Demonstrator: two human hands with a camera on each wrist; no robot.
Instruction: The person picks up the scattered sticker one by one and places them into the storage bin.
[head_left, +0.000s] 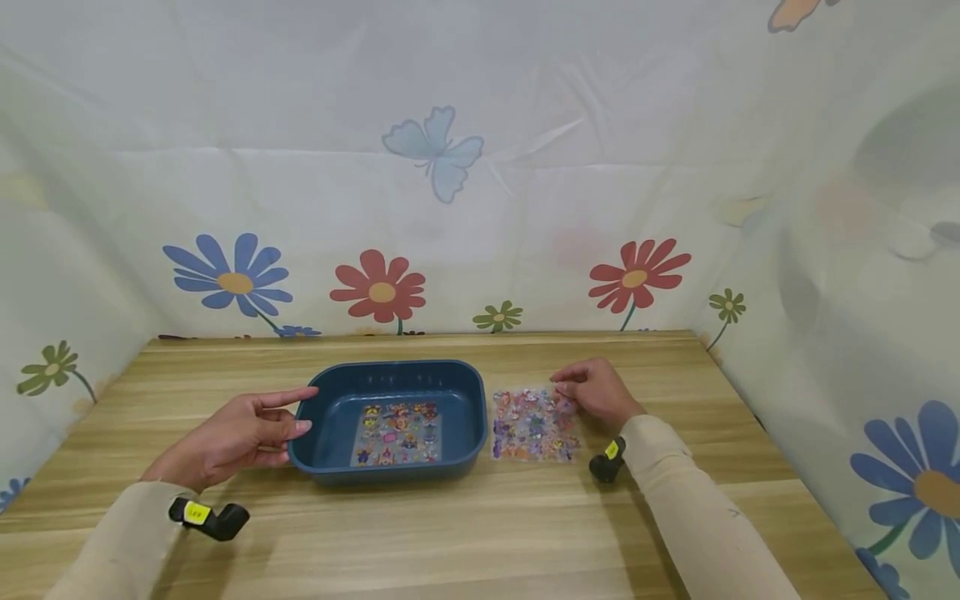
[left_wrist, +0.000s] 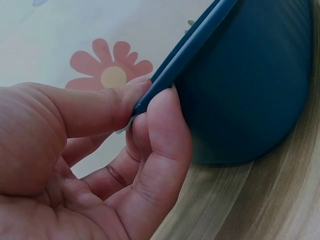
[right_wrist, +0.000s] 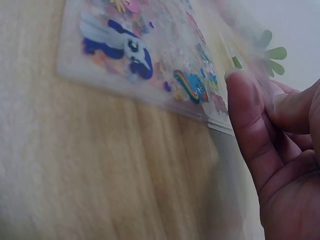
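A dark blue rectangular basin (head_left: pixel 390 475) sits on the wooden table, its left rim pinched between the thumb and fingers of my left hand (head_left: pixel 240 433). Inside it, flat on the bottom, lies a clear sticker sheet (head_left: pixel 397 435) with small colourful cartoon figures. To the right of the basin is a second clear sticker sheet (head_left: pixel 534 425), printed with purple, pink and blue ponies. My right hand (head_left: pixel 600 390) pinches this sheet near its far right corner. In the right wrist view the sheet (right_wrist: pixel 135 55) slants up toward the fingertips.
The wooden table (head_left: pixel 450 542) ends at a white cloth backdrop (head_left: pixel 510 208) printed with flowers and a butterfly, which also hangs along both sides. A black wrist camera (head_left: pixel 210 518) is strapped to the left sleeve and another camera (head_left: pixel 607 462) to the right.
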